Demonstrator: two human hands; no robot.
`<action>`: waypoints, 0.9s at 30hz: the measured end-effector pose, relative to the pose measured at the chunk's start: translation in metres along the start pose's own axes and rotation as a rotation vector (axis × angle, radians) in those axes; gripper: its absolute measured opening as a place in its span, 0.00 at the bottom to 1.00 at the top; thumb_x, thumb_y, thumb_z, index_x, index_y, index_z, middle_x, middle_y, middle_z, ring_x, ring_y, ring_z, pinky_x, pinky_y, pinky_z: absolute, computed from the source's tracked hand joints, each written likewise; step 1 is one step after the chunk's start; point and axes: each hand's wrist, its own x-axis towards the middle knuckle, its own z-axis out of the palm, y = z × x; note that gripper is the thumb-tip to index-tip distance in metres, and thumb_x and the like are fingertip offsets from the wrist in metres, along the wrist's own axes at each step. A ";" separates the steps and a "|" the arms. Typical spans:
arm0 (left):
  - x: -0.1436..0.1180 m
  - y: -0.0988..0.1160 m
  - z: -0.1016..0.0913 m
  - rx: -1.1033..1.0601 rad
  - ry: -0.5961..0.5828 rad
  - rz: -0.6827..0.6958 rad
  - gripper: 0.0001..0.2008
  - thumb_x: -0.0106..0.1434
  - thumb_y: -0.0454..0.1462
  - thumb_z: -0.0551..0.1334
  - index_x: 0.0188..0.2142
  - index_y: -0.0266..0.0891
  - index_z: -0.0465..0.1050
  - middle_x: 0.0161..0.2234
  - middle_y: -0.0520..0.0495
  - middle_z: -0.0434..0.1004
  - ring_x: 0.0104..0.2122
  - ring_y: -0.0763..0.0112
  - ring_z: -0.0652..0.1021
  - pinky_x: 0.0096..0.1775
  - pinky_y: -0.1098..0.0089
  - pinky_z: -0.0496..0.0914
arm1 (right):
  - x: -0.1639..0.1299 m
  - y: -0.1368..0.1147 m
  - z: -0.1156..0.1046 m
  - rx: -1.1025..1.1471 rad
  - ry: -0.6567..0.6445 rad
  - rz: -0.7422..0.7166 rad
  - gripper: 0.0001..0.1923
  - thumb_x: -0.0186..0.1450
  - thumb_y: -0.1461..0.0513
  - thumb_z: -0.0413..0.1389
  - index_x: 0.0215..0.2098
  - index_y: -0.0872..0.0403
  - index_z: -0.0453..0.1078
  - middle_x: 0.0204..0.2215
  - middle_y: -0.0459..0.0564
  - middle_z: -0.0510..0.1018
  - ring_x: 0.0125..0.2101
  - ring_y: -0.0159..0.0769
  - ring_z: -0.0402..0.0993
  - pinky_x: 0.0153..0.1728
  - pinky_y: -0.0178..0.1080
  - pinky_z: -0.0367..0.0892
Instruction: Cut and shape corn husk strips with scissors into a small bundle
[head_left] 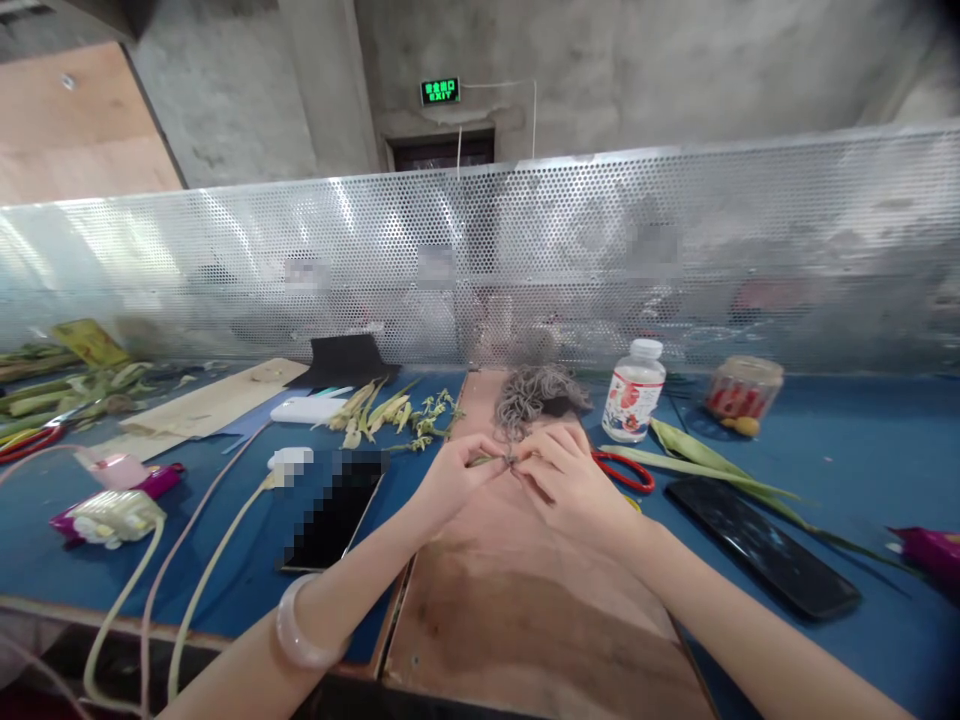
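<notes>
My left hand (454, 482) and my right hand (566, 478) meet fingertip to fingertip over a brown wooden board (510, 590). Between the left thumb and fingers, a short bit of thin green stem (481, 461) shows. The right fingertips pinch a small grey piece of yarn where the hands meet; its exact shape is mostly hidden by the fingers. Just beyond lies a tangled heap of grey yarn (534, 396), with strands running down toward my fingers. Red-handled scissors (628, 471) lie partly behind my right hand.
A white-capped bottle (634, 395), a jar (744, 388), green leaves (694, 455) and a black phone (761, 545) lie right. Left are another phone (341, 510), cables (217, 575), plant cuttings (390, 412) and cardboard (214, 395). A perforated metal screen (360, 230) stands behind.
</notes>
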 end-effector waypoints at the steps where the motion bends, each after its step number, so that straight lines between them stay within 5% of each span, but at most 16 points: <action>1: 0.000 0.002 0.000 -0.018 0.000 -0.016 0.06 0.55 0.38 0.63 0.28 0.37 0.74 0.27 0.50 0.76 0.27 0.72 0.71 0.31 0.73 0.63 | 0.000 -0.001 0.000 -0.010 0.003 -0.001 0.05 0.62 0.69 0.54 0.29 0.55 0.69 0.34 0.50 0.74 0.39 0.39 0.64 0.42 0.44 0.59; 16: -0.008 0.014 0.003 -0.106 -0.056 -0.106 0.10 0.55 0.41 0.64 0.31 0.35 0.74 0.19 0.55 0.66 0.17 0.83 0.56 0.20 0.76 0.50 | -0.002 -0.007 0.005 -0.057 -0.006 0.028 0.06 0.62 0.69 0.53 0.27 0.56 0.68 0.33 0.52 0.73 0.35 0.39 0.63 0.34 0.41 0.58; 27: 0.000 0.000 -0.002 0.136 -0.050 0.082 0.08 0.57 0.38 0.61 0.32 0.34 0.76 0.29 0.47 0.78 0.29 0.73 0.74 0.33 0.74 0.66 | 0.003 -0.009 -0.005 0.324 0.027 0.229 0.06 0.62 0.68 0.51 0.29 0.55 0.68 0.34 0.54 0.72 0.36 0.37 0.67 0.38 0.43 0.65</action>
